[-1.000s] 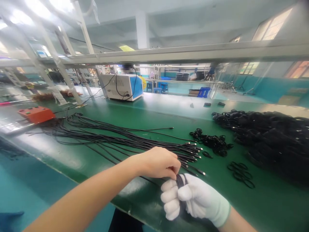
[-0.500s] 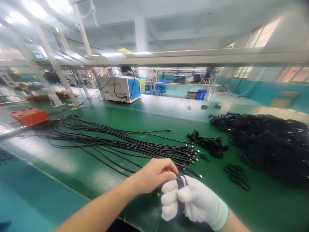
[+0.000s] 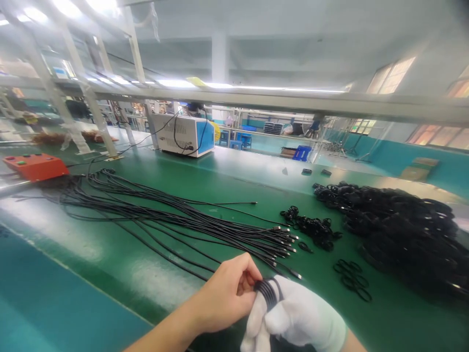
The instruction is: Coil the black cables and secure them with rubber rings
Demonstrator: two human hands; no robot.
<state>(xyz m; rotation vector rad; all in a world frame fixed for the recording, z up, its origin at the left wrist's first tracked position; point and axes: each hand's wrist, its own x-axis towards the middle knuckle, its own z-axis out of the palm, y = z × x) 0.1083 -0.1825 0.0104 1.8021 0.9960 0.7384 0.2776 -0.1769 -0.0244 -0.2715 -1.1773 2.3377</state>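
Green glossy bench [image 3: 234,178], loose cables [image 3: 205,222] strewn | black coil [image 3: 267,292] over its near side, clamped in gloved right hand [image 3: 302,315]; bare left hand [image 3: 222,296] touching it, pinching or not I can't tell | white-blue machine [image 3: 179,134] behind | teal wall [image 3: 390,152], bright windows [image 3: 392,76] beyond

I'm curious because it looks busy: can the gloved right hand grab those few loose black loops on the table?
Probably not: the right hand is holding a coiled black cable, though nothing seems to block its way to the loops.
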